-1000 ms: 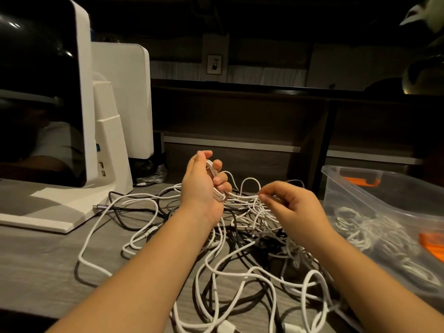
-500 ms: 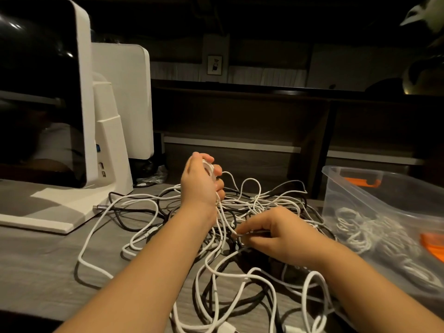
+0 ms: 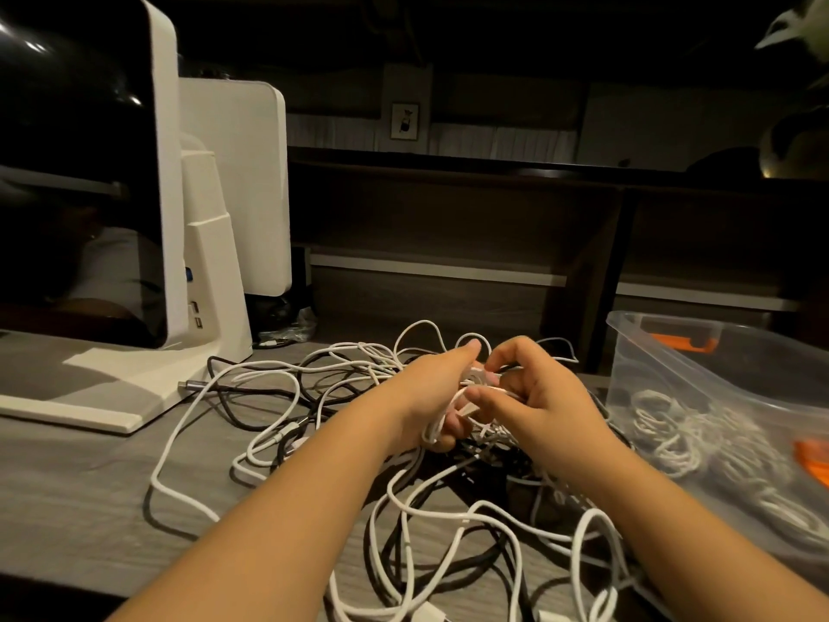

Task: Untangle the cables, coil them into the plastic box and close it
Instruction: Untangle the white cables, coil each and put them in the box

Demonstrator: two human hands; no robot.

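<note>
1. No brand, label or writing can be read anywhere; the small framed sign on the far wall is too dim to make out.
2. The left hand has its fingers curled round a small coil of white cable, held above the tangle.
3. The right hand meets it just beside, thumb and fingers pinching a strand of the same white cable.
4. The tangle of cables, white and black, sprawls over the grey table from the monitor stand to the near edge, some loops running out of view at the bottom.
5. The plastic box, clear with orange clips, stands open at the right, touching the tangle, with coiled white cables already inside.
6. A white monitor occupies the left; bare table lies in front of its base.
</note>
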